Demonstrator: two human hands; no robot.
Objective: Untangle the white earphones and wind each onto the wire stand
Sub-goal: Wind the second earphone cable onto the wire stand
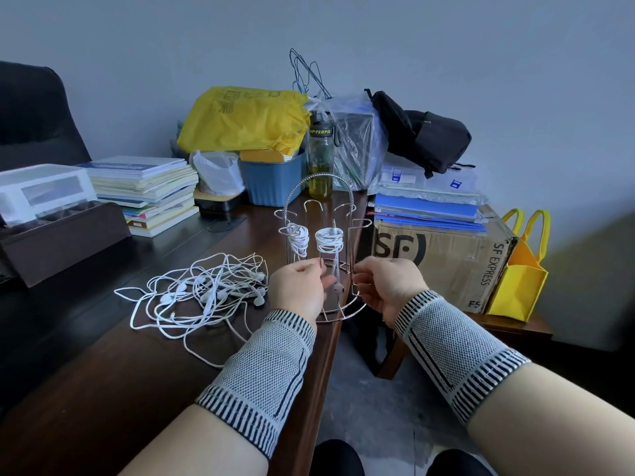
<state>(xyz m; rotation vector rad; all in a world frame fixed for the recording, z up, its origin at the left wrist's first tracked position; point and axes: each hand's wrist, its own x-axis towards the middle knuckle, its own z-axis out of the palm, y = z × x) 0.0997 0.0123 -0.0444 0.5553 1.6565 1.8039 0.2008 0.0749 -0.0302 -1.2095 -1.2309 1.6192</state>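
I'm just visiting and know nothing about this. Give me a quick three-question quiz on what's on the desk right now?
1. True or false: two wound earphone bundles already hang on the wire stand.
2. The tangled pile of earphones lies on which side of the stand? A) left B) right
3. What letters are printed on the cardboard box?

Key: 1 true. 2 A. 3 SF.

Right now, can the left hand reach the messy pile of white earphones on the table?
Probably yes. The left hand is at the silver wire stand, and the tangled pile of white earphones lies just to its left on the dark wooden table, with nothing between them.
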